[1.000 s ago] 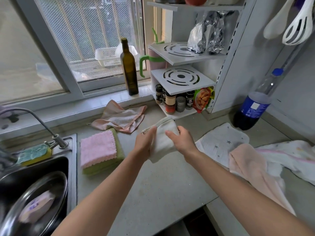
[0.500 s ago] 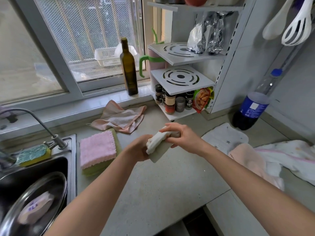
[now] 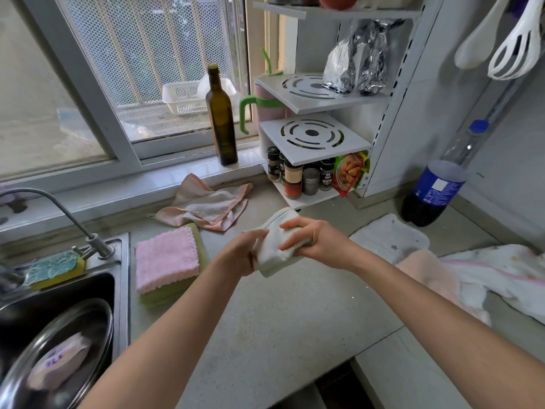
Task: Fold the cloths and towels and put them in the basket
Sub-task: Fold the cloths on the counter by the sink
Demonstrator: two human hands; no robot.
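- Right now, at frame centre, the left hand (image 3: 241, 255) and right hand (image 3: 312, 239) are both gripping a small white cloth (image 3: 274, 246), holding it above the grey countertop (image 3: 295, 314).
- Soft, light and limp, it is likely to sag and unfold unless it is pinched at the folded edges or corners.
- Compared with half a second ago, the bundle is looking flatter and wider, with the right hand's fingers now lying across its top.
- Folded pink cloth (image 3: 166, 258) is sitting centre-left; no basket on the counter.
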